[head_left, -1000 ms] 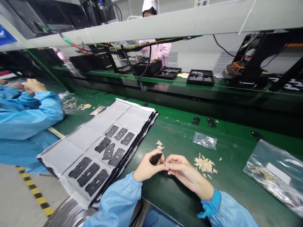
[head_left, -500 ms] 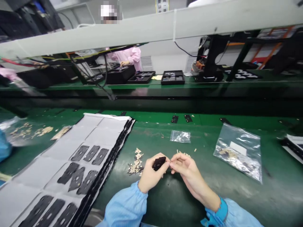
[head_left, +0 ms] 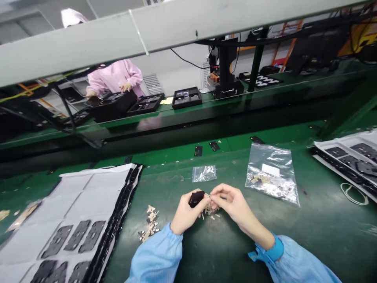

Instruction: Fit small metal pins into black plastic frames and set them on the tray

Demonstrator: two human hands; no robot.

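Grips a black part [head_left: 196, 199] in the left hand [head_left: 185, 215], fingers curled around it and thumb pointing right, over the green table [head_left: 224, 251]. Pinches the thumb and fingertips of the right hand [head_left: 233, 201] together right beside the left thumb, just to the right of the black part; cannot tell what, if anything, is between them, the spot being too small and partly hidden. Wears light blue sleeves [head_left: 160, 255], with a brighter blue band [head_left: 276, 248] at the right wrist. Has a loose heap of cream pieces [head_left: 214, 216] near the fingertips, partly covered by the hands, and a second scatter of small pieces [head_left: 150, 220] to the left of the left wrist. Has a small clear bag [head_left: 204, 173] beyond the hands, with a larger zip bag [head_left: 271, 189] to its right. Has black plates [head_left: 77, 235] in a white-lined tray [head_left: 112, 184] at the left, and another tray [head_left: 350, 157] at the far right. Faces a person in pink [head_left: 118, 74] across the bench, near open black boxes [head_left: 187, 99].
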